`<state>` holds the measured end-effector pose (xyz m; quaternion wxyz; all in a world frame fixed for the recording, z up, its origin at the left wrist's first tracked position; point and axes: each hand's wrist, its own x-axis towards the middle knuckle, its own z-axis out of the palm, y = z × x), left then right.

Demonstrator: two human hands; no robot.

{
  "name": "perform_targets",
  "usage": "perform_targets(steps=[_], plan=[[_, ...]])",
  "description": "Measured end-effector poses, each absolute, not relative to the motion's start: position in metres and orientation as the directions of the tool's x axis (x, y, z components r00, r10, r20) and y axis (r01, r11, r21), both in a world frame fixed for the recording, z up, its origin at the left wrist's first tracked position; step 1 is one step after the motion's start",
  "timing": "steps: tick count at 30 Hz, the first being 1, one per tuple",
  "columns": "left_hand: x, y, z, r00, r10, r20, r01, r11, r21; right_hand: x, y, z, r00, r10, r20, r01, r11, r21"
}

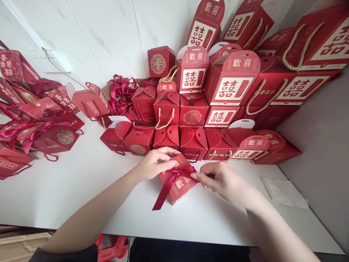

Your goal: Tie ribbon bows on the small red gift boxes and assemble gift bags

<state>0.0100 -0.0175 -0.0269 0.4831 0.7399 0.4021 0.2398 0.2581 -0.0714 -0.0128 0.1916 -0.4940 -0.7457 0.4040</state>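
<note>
Nearest us, one tail of a magenta ribbon [164,192] slants down to the left past the edge of a flat red box [176,191], which lies on the table [122,207] between our two hands, skewed, with one corner towards us; foreshortening keeps us from telling its long axis. Our right hand [208,175] is just beyond the box's right side, narrowed to a pinch, thumb and forefinger holding the ribbon's right end. Our left hand [163,163] is at the box's far left side, half curled, its thumb by the knot; whether it grips ribbon or only steadies the box, we cannot tell. Behind, near both hands, stands a row of red gift boxes [193,140], with stacked ones beyond.
</note>
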Motion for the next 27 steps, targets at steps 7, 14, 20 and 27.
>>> perform_targets(steps=[7,14,20,27], plan=[[0.004,-0.017,-0.024,0.589,0.805,-0.074,0.363,-0.182,0.914,0.301,-0.064,-0.010,-0.702,0.571,-0.424,0.566,0.087,-0.820],[0.003,-0.020,-0.020,0.629,0.774,-0.071,0.375,-0.222,0.900,0.269,-0.057,-0.015,-0.464,0.885,0.042,0.367,0.235,-0.900],[0.003,-0.021,-0.020,0.629,0.777,-0.023,0.405,-0.302,0.863,0.249,-0.053,-0.034,-0.495,0.864,0.090,0.238,0.234,-0.943],[0.001,-0.022,-0.018,0.600,0.799,0.051,0.502,-0.424,0.754,0.252,-0.052,-0.033,-0.587,0.809,0.008,0.198,0.153,-0.968]])
